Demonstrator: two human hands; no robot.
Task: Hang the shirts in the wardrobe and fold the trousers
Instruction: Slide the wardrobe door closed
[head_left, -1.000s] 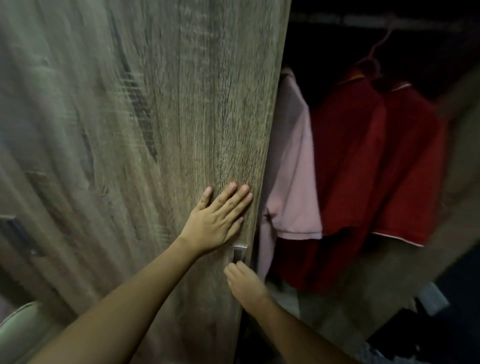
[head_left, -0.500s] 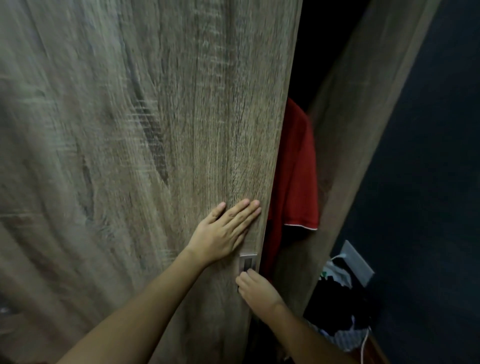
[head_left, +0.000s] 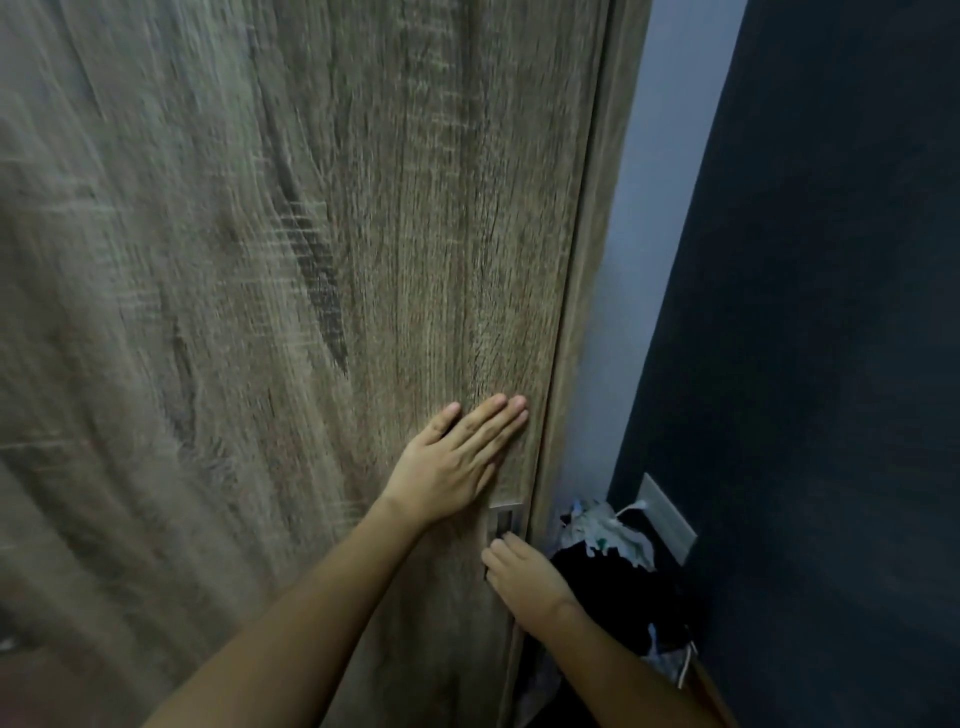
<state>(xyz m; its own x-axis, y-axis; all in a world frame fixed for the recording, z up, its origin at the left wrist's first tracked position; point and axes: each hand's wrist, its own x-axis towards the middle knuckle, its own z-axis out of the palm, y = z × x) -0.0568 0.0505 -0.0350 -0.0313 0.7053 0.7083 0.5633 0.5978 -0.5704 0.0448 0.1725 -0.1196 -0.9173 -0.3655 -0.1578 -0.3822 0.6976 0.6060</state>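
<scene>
I am pressing my left hand (head_left: 457, 462) flat, holding nothing, on the wardrobe door (head_left: 311, 312); my right hand (head_left: 524, 577) is gripping its handle (head_left: 505, 519). Door looks shut; no shirts or trousers showing, so hanging seems finished.

Wood-grain wardrobe door (head_left: 311, 312) shut against frame.

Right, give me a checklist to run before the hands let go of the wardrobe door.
1. Sliding door against the side frame, no gap showing: ok.
2. No shirt caught at the closing edge: ok, none visible.
3. Left hand flat on the door: ok.
4. Right hand at the recessed handle, fingers clear of the edge: cannot tell.
5. Clothes pile on the floor clear of the door: cannot tell.
</scene>
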